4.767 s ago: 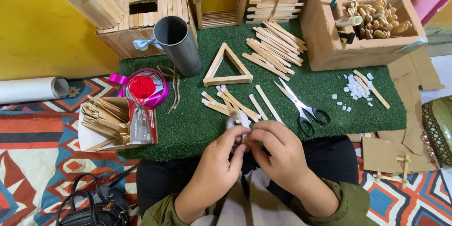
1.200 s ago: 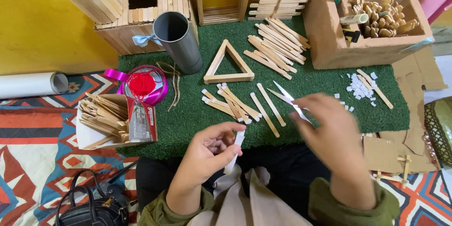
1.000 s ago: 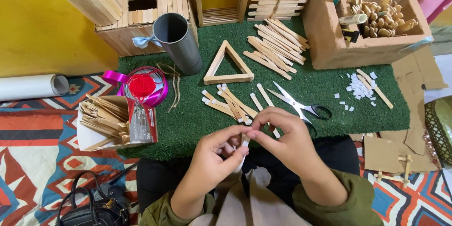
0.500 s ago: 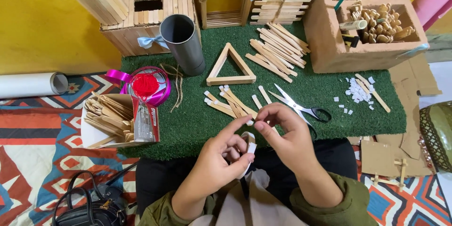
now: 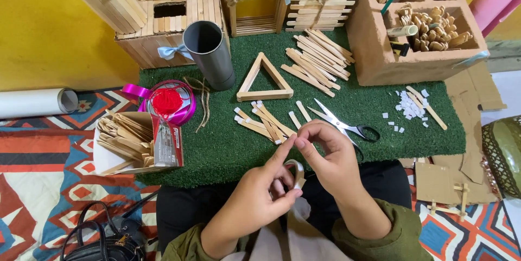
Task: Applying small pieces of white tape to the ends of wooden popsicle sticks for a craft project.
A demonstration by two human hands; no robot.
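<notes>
— Green mat (image 5: 228,147) up front — where's the little stick?
— Between both hands. The left hand (image 5: 260,198) pinches the small wooden stick (image 5: 298,173) from below; the right hand (image 5: 331,155) pinches its top. It stands nearly upright.
— Scissors?
— The scissors (image 5: 347,126) lie just past the right fingers.

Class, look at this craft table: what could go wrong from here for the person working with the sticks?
1. The scissors lie open, blades toward the right hand; a careless reach might nick a finger.
2. The small stick piece pinched by the left hand sits over the lap, so it could drop off the green mat.
3. The tiny white scraps could scatter if brushed.
</notes>
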